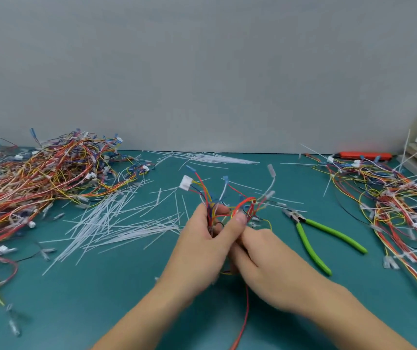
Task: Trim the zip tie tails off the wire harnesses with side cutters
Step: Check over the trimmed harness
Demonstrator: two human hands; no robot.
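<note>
Head view records a teal work mat (116,306) running from the near edge to a plain grey wall. Largest item is the tangled heap of red, orange, yellow and blue wire harnesses (46,178) on the far left; it carries no long tails, so is judged already trimmed. A second, looser heap of multicoloured harnesses (401,213) lies on the right, with long white tie tails standing out of it, judged still awaiting work. Between them, left of centre, lies a scatter of cut white zip tie tails (116,223). No containers are in view; everything rests loose on the mat. At centre, both hands hold one small harness of red, yellow and blue wires (230,200) raised above the mat: the left hand (202,246) grips the bundle with curled fingers, and the right hand (260,253) pinches the wires from the right. The green-handled side cutters (313,236) lie untouched just right of the hands, nose pointing far-left toward the harness, handles splayed toward the near right. The right hand is plainly nearer the cutters, so it is judged the one to release and collect them.
</note>
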